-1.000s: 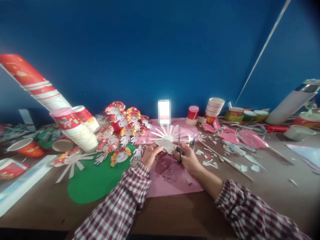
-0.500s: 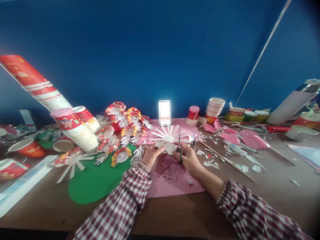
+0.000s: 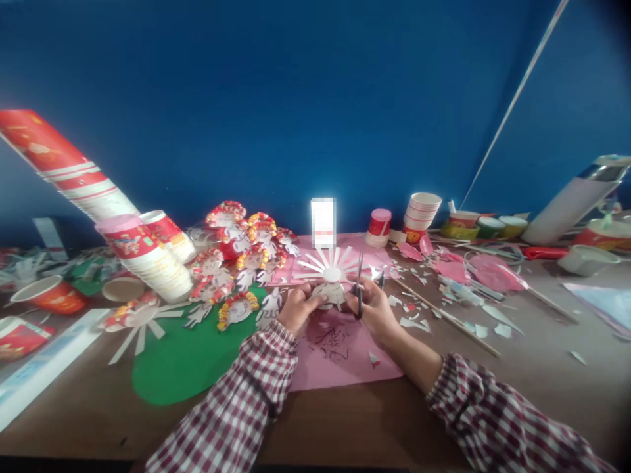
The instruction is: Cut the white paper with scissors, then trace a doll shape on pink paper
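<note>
A deep blue wall backs a cluttered brown desk [image 3: 345,427] strewn with paper scraps, cup stacks and finished paper figures [image 3: 241,253]. Over a pink sheet [image 3: 340,358] the left hand [image 3: 298,307] pinches a small pale paper cutout [image 3: 329,293] — grip closed on its edge. The right hand [image 3: 373,309] is closed around the scissors [image 3: 359,289], blades pointing up beside the cutout. This looks like mid-trimming; the next snip calls for turning the cutout so its outline meets the blades — cleanly.

The paper cutout [image 3: 329,293] sits between the left hand [image 3: 297,307] and right hand [image 3: 373,309], above a paper sheet [image 3: 340,351]; 1 cup stack [image 3: 420,215] stands apparently behind.
</note>
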Tool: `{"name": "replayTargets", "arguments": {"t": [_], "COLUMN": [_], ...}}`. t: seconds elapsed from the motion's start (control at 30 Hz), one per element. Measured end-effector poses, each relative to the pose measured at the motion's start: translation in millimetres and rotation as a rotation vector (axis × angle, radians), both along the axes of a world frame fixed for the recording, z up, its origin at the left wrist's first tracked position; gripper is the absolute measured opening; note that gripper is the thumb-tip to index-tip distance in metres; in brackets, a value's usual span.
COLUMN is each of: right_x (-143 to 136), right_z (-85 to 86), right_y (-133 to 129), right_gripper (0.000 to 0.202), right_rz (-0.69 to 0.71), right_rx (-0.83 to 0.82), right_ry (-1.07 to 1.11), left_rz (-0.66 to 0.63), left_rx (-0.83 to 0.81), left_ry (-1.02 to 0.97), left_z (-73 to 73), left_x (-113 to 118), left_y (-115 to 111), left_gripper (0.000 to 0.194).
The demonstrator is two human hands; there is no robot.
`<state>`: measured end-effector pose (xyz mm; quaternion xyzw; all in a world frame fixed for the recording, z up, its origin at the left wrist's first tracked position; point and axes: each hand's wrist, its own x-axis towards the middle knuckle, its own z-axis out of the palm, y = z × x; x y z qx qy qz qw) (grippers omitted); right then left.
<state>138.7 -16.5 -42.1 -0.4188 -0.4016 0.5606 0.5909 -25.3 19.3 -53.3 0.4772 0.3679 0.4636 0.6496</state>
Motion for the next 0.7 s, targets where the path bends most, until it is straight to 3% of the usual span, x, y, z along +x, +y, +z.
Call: {"name": "replayTargets", "arguments": {"t": [0.33,0.7], "right_x": [0.3,-1.0], "right_z": [-0.8,4.7], "right_y": [0.3,-2.9], "right_gripper": [0.046,0.046], "right_rz": [-0.016,-0.06], "right_rx": [0.023,0.047], "right_ry": [0.007,-0.03], "left_rz": [-0.065,-0.071], "left_rx": [0.057,0.037], "left_ry": [0.104,0.097], "left_z": [5.5,1.1], "left_x": [4.8,9.7], "left_y": [-6.0,-8.1], "left_gripper": [0.032,0.026]}}
